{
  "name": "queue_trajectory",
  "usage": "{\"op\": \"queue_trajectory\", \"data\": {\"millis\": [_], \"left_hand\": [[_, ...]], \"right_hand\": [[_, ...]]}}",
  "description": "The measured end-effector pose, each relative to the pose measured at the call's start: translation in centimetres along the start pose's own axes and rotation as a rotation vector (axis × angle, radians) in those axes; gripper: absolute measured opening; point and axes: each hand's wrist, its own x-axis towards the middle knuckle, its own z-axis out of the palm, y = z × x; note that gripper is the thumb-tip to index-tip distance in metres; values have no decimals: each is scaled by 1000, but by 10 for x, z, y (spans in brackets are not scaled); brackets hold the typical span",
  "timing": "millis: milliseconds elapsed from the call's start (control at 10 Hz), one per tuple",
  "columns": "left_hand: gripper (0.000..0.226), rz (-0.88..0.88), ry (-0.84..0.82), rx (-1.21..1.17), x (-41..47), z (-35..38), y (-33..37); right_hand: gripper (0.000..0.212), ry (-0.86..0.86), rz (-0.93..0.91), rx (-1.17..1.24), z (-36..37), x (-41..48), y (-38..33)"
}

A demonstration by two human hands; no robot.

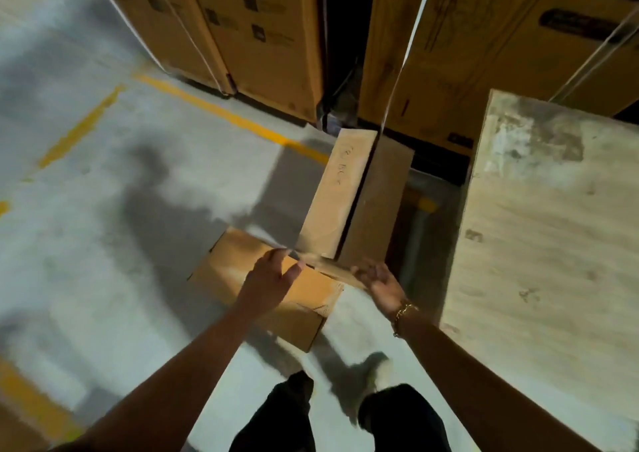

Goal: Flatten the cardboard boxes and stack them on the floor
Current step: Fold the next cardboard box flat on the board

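Tall brown strapped cardboard cartons (262, 37) stand along the far side, white straps (408, 47) running down them and a dark gap (345, 37) between the two blocks. A big pale scuffed plywood crate (553, 227) fills the right side and boxes in that flank. The grey concrete floor (103, 209) with yellow painted lines (228, 116) lies to the left. The small brown cardboard box (242, 272) sits on the floor between the crate and the bare floor, just ahead of the person's dark-trousered legs (276, 417) and a light shoe (380, 368). Two long cardboard flaps (332, 196) rise from its far edge toward the cartons, the left one with handwriting on it, too blurred to read. The left hand (273, 275) is over the box top near the flap base, fingers straight and spread, holding nothing; motion blur hides whether it touches. The right hand (380, 282), a gold chain bracelet (403, 313) at the wrist, is palm-up at the box's right corner, fingers loose and apart with nothing gripped, fingertips at the flap base; cannot tell if they touch it. The crate's edge is near the right forearm, with only a narrow strip of floor between crate and box. Open room is to the left and toward the camera.
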Motion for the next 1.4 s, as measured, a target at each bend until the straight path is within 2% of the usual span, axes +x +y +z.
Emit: {"op": "queue_trajectory", "data": {"millis": [100, 200, 400, 500, 600, 700, 900, 1000, 1100, 1200, 1400], "left_hand": [[66, 0, -65, -22, 60, -3, -14], [69, -24, -103, -24, 115, 14, -32], [77, -114, -130, -125, 223, 75, -63], [81, -217, -135, -219, 269, 111, -73], [90, -271, -128, -299, 303, 136, -85], [110, -289, -162, -377, 312, 147, -99], [82, -131, -151, -470, 272, 103, -95], [84, -129, -90, -503, 229, 57, -76], [85, -102, -45, -499, 179, 6, -50], [83, -42, -3, -479, 129, -48, -22], [44, 136, 36, -506, 23, -140, 48]], "right_hand": [[75, 134, 66, 59, 8, 42, 14], [66, 270, 173, 167, 5, 81, 27], [94, 418, 157, 280, -12, 211, 119], [79, 366, 198, 262, -10, 236, 125], [82, 298, 278, 290, -8, 248, 122], [78, 330, 227, 504, -2, 265, 135], [76, 387, 143, 388, -2, 224, 98], [58, 221, 69, 420, 4, 173, 49], [50, 304, 29, 456, 8, 115, 12], [61, 361, -35, 476, 13, 52, -22], [68, 437, -232, 428, 4, -74, -89]]}}
